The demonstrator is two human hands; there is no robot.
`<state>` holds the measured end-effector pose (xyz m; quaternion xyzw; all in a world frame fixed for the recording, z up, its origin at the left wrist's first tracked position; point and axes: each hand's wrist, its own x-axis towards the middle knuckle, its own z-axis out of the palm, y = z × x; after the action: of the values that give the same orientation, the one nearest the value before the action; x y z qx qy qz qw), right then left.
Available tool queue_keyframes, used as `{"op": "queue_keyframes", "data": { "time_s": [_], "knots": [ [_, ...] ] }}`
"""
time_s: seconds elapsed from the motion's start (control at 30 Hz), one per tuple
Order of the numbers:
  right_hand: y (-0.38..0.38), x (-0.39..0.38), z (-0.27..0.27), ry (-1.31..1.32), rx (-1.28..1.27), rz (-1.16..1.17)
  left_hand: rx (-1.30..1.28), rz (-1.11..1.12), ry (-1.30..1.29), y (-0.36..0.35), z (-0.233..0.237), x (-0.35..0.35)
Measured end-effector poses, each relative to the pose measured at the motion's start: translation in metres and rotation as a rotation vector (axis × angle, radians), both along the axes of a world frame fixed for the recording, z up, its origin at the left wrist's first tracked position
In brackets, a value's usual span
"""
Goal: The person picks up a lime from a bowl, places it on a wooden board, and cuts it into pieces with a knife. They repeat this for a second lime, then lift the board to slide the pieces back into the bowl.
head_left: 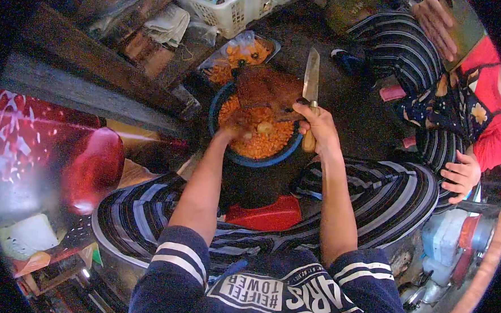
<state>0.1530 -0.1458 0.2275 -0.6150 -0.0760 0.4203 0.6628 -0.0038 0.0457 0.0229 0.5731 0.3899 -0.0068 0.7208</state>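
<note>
Your right hand (320,127) clasps the knife (311,83), blade pointing away, right of your left hand (238,128), whose blurred grip's unclear.

The floor (357,125) is dark and dim. A round blue tub (258,163) stands upright on it near the middle of the view. A shallow tray (277,46) sits just beside the tub, off its far left edge. Past the tray is a white perforated plastic basket (235,19), though whether it rests directly on the floor is hard to tell.
</note>
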Motion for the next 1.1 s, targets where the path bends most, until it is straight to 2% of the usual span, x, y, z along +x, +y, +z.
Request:
{"op": "queue_keyframes", "data": {
  "time_s": [0.2,0.33,0.47,0.53,0.7,0.73,0.83,0.87,0.93,0.97,1.03,1.1],
  "knots": [
    [0.002,-0.004,0.002,0.003,-0.019,0.018,0.252,0.176,-0.025,-0.033,-0.007,0.007],
    [0.001,-0.004,0.002,-0.003,0.005,0.019,0.283,0.226,-0.049,-0.03,-0.014,0.008],
    [0.001,-0.005,0.004,0.074,0.032,0.014,0.056,0.276,-0.217,0.007,-0.066,0.012],
    [0.001,-0.006,0.007,0.075,0.042,0.012,-0.002,0.285,-0.259,0.009,-0.076,0.008],
    [0.002,-0.005,-0.003,0.044,0.012,0.015,1.127,-0.316,0.04,-0.01,-0.092,-0.021],
    [0.002,-0.005,-0.004,0.04,0.002,0.003,1.127,-0.313,0.039,-0.012,-0.094,-0.017],
    [0.003,-0.005,-0.005,0.04,0.0,0.01,0.614,-0.322,0.439,-0.018,-0.108,0.0],
    [0.003,-0.005,-0.004,0.041,0.0,0.012,0.614,-0.321,0.441,-0.017,-0.113,-0.003],
    [0.004,-0.006,-0.002,0.048,-0.004,0.018,0.358,0.109,0.029,-0.008,-0.154,-0.013],
    [0.004,-0.006,-0.002,0.05,-0.002,0.021,0.359,0.111,0.031,-0.006,-0.158,-0.013],
    [0.004,-0.005,-0.003,0.036,-0.002,0.024,0.483,-0.045,0.068,-0.004,-0.161,-0.012],
    [0.003,-0.007,0.002,0.034,-0.008,0.026,0.78,-0.245,0.381,-0.021,-0.08,-0.004]
  ]
}}
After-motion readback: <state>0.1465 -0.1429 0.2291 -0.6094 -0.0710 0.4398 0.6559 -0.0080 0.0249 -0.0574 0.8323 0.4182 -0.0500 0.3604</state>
